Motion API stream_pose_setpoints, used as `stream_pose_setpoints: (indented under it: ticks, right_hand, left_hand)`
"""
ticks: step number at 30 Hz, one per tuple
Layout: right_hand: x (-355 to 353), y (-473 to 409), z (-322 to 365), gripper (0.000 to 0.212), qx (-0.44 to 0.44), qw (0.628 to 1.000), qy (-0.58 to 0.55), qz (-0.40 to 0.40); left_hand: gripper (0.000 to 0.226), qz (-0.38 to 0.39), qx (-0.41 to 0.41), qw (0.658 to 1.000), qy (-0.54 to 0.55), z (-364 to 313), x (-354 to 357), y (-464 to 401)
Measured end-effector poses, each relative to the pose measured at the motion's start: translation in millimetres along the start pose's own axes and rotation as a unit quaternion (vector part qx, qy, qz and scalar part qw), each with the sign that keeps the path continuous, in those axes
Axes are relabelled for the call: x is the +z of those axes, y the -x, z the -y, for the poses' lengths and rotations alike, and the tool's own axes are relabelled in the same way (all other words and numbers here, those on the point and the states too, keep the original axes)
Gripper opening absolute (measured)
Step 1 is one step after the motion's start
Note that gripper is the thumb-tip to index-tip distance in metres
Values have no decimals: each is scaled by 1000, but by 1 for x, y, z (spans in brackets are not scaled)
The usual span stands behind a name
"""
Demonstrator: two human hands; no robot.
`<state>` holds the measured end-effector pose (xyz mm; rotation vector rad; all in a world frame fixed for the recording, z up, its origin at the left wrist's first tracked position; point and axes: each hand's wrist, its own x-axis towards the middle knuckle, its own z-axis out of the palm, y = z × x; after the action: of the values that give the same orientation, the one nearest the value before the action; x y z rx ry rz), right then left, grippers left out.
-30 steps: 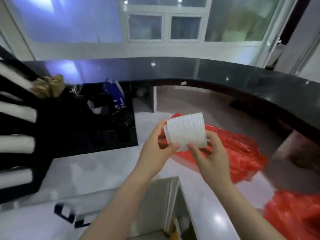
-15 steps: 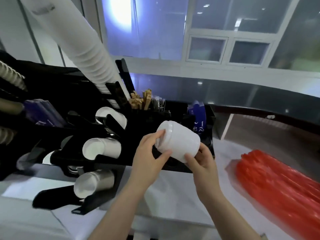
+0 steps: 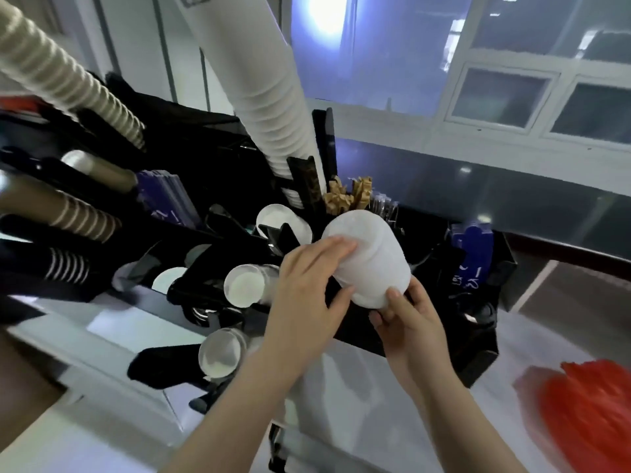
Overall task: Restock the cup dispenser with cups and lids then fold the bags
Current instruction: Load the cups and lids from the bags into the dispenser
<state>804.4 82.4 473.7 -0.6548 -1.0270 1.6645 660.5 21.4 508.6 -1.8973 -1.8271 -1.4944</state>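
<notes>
To the left of the fingers, the black cup dispenser (image 3: 205,254) already carries long stacks of cups (image 3: 259,83), so the cup side looks largely stocked. The left hand (image 3: 307,288) curls round the near end of a white stack of lids (image 3: 368,261), and the right hand (image 3: 409,322) pinches it from below; the stack is held in the air just before the dispenser. Loading lids seems underway. Far right of the fingers, a red bag (image 3: 590,411) lies unfolded on the tabletop (image 3: 392,421). The target slot is hidden behind the stack, and motion blur smears individual lids.
</notes>
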Motion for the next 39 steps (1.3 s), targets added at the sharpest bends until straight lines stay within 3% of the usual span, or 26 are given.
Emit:
stream_pose_setpoints:
  ticks: [3, 7, 17, 25, 29, 32, 39]
  right_hand:
    - [19, -3, 13, 28, -4, 997, -37, 72]
    - [50, 3, 25, 31, -27, 988, -44, 145]
    - [146, 45, -3, 35, -41, 977, 12, 209]
    - [265, 84, -92, 31, -43, 981, 21, 187]
    - [303, 95, -143, 31, -16, 986, 36, 164]
    - [318, 91, -164, 45, -5, 990, 33, 139]
    - [321, 50, -192, 81, -27, 982, 118, 143]
  left_hand:
    - [52, -56, 23, 998, -32, -13, -28, 0]
    - [49, -115, 35, 990, -70, -25, -64, 1]
    - [48, -205, -21, 976, -69, 0, -156, 47]
    - [44, -176, -55, 982, -33, 82, -277, 94]
    - [39, -131, -161, 971, 116, 121, -314, 112]
    - [40, -88, -182, 958, 205, 144, -323, 115]
    - [41, -44, -165, 963, 207, 200, -309, 84]
